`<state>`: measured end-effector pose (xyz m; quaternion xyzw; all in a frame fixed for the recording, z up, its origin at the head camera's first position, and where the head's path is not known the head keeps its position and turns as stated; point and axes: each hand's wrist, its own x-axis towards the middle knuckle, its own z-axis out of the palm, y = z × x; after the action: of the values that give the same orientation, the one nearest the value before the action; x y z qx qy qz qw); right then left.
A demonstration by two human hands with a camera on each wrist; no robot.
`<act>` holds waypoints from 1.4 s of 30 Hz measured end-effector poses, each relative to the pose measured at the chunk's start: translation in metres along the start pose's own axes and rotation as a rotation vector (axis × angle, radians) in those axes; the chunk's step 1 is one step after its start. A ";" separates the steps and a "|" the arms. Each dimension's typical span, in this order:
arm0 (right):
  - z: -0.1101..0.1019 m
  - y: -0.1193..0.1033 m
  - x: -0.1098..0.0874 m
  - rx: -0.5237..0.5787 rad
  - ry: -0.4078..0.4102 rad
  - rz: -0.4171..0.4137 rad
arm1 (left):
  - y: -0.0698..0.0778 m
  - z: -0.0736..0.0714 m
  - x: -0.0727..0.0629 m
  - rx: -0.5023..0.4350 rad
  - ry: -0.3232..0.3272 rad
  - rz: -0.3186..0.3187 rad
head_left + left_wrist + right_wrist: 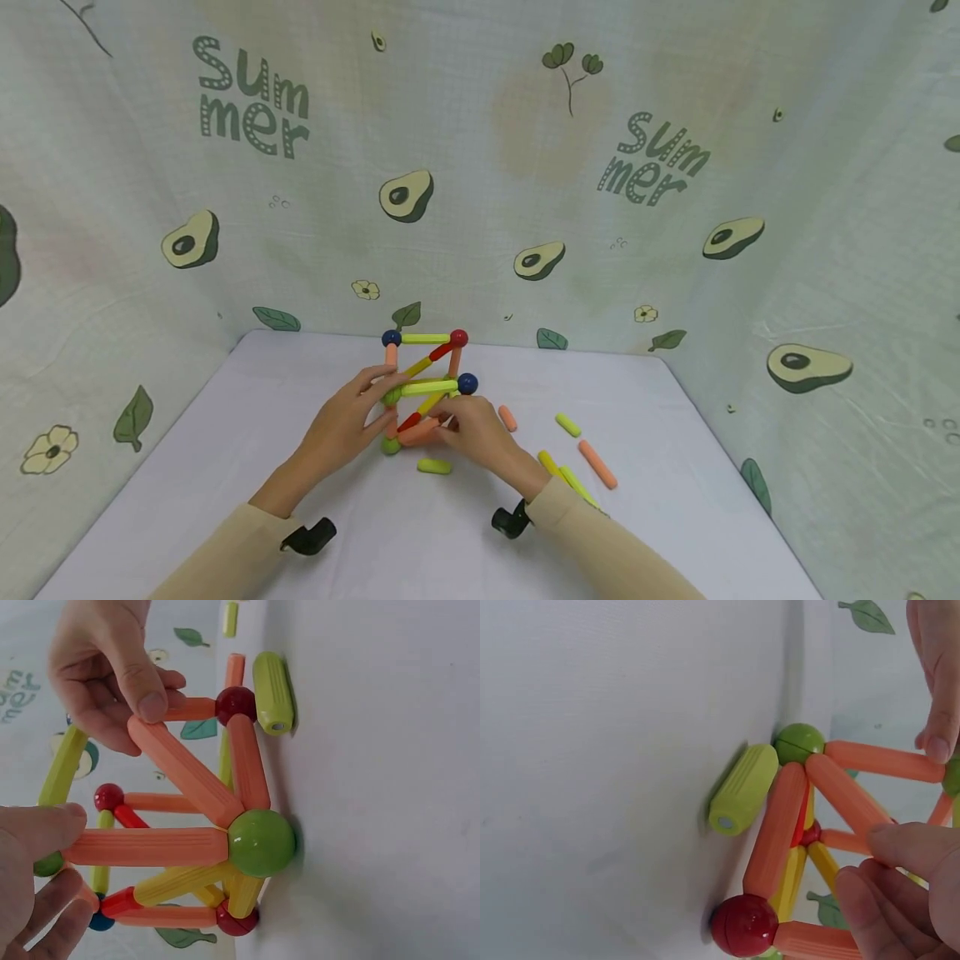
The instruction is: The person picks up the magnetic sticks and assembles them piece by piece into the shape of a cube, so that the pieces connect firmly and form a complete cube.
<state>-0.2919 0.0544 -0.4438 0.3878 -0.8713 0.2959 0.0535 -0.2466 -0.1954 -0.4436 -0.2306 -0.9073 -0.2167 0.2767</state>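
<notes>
A frame of building sticks and balls stands on the table. My left hand holds its upper near-left corner, thumb and fingers around the end of an upright orange stick by a green ball. A lower green ball sits at that stick's foot. My right hand pinches the free end of a slanting orange stick, whose other end touches the lower green ball. Another orange stick runs along the table to a red ball. Dark blue balls and a red ball mark upper corners.
A short lime stick lies just in front of the frame. To the right are loose sticks: an orange one, a short orange one, a short lime one and yellow ones beside my right forearm. A patterned cloth hangs behind.
</notes>
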 end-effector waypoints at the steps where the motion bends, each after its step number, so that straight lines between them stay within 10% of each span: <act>1: 0.000 0.000 0.000 0.005 0.000 0.000 | 0.001 -0.002 -0.002 0.040 0.021 0.005; 6: -0.003 0.000 0.000 0.019 0.002 0.003 | 0.011 -0.006 -0.015 0.082 0.120 0.040; 10: -0.005 0.000 0.000 0.026 0.012 0.005 | 0.018 0.006 -0.023 -0.027 0.072 0.054; 19: -0.004 0.002 -0.005 0.030 0.039 0.013 | 0.024 0.047 -0.024 -0.072 -0.013 -0.093; 30: -0.013 0.006 -0.019 0.040 0.051 0.014 | 0.034 0.056 -0.015 -0.045 -0.033 -0.180; 42: -0.063 0.060 -0.055 -0.082 0.051 0.188 | 0.035 0.058 -0.012 -0.076 -0.047 -0.204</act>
<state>-0.3051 0.1569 -0.4382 0.2944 -0.9135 0.2735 0.0635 -0.2426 -0.1412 -0.4848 -0.1524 -0.9235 -0.2725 0.2227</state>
